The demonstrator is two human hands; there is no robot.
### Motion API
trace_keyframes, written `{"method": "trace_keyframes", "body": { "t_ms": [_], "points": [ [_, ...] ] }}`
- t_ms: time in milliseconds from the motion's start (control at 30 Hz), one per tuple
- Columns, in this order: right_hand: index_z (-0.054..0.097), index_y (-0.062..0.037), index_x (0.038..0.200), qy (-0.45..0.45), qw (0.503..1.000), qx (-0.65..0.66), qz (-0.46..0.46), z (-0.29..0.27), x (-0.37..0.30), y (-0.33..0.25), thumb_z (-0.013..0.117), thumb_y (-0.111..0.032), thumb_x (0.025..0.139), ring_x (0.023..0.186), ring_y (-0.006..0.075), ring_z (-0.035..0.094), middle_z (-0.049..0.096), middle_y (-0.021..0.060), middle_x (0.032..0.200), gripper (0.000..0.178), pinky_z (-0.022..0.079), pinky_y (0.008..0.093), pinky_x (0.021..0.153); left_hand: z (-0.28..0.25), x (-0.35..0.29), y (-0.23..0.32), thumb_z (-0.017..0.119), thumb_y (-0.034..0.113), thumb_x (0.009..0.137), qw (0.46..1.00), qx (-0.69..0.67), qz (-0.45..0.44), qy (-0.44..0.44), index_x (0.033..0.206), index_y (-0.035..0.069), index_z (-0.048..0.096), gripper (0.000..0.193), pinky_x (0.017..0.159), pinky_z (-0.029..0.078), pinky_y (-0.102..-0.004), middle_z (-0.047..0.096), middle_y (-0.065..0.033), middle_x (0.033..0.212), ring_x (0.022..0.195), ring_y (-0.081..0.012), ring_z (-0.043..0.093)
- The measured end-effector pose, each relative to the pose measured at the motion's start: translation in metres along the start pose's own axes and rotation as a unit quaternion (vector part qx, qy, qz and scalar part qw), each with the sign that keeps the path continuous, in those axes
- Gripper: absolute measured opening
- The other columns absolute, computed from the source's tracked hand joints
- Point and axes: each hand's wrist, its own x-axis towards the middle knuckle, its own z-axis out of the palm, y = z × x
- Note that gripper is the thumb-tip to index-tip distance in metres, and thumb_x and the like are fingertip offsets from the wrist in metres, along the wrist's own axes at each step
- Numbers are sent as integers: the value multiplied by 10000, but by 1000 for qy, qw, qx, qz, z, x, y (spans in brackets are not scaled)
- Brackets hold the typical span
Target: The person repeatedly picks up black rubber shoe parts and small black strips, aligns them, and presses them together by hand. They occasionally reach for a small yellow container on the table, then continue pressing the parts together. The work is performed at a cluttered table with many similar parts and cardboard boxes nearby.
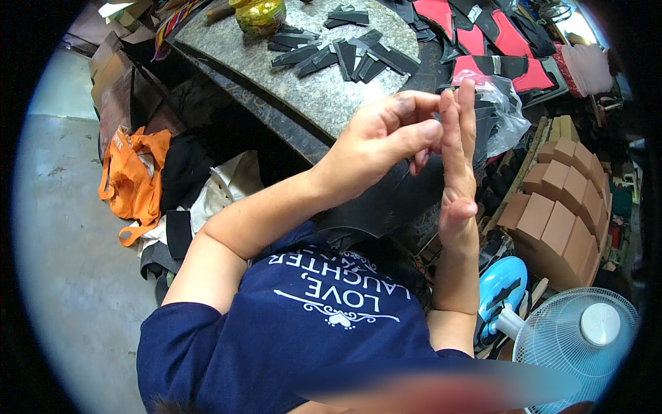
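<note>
Both hands are raised together in front of my chest, beside the edge of a stone-topped table (pixel 227 52). My left hand (pixel 386 141) is closed, its fingers curled and its thumb pressed inward against the fingers of the other hand. Whatever it may pinch is hidden. My right hand (pixel 458 155) stands upright, seen nearly edge-on, with fingers stretched out and thumb apart. Several flat black strips (pixel 345 58) lie loosely piled on the stone top beyond the hands. A crumpled clear plastic bag (pixel 507 114) sits just past the right hand.
A yellow container (pixel 261 15) stands at the table's far side. Red and black flat pieces (pixel 510 34) are heaped at far right. Stacked brown boxes (pixel 562 214) and a white fan (pixel 576 345) stand to the right. An orange cloth (pixel 138 176) hangs at left.
</note>
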Motion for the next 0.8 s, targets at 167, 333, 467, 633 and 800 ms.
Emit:
{"method": "trace_keyframes", "body": {
  "t_ms": [167, 333, 467, 633, 800],
  "points": [
    [387, -96, 1489, -13, 999, -12, -47, 4, 5, 1, 93, -934, 738, 1474, 403, 141, 64, 232, 1610, 1163, 74, 507, 1176, 2, 7, -4, 575, 277, 995, 1000, 4, -12, 15, 970, 91, 584, 188, 550, 396, -182, 537, 50, 781, 649, -26, 474],
    [412, -88, 1474, -38, 999, -8, -35, 5, 2, 2, 83, -950, 718, 1483, 392, 109, 68, 212, 1615, 1193, 56, 541, 1169, 6, 11, -3, 465, 415, 1028, 995, 59, -7, 79, 810, 91, 595, 411, 461, 332, -196, 485, 40, 633, 521, -43, 420],
    [466, -26, 1425, -37, 998, 28, -41, 3, 2, 1, 58, -945, 718, 1479, 362, 148, 83, 218, 1610, 1229, 94, 518, 1177, -2, 16, 5, 393, 529, 1020, 993, 83, -31, 82, 742, 69, 611, 580, 429, 331, -206, 514, 8, 583, 471, -68, 443],
    [518, -18, 1386, 6, 995, 62, -81, -3, 5, 6, 18, -934, 724, 1466, 379, 184, 105, 225, 1604, 1236, 107, 552, 1168, -9, 12, 10, 419, 510, 1016, 985, 131, 58, 94, 967, 32, 671, 543, 547, 478, -210, 640, -26, 752, 602, -93, 584],
    [551, -76, 1374, 8, 992, 47, -116, -2, 4, 13, -3, -920, 736, 1471, 402, 150, 118, 231, 1600, 1194, 55, 567, 1170, -15, 6, 20, 686, 179, 918, 971, 228, 52, 52, 988, 13, 683, 180, 603, 521, -211, 705, -64, 835, 669, -93, 638]
  ]
}}
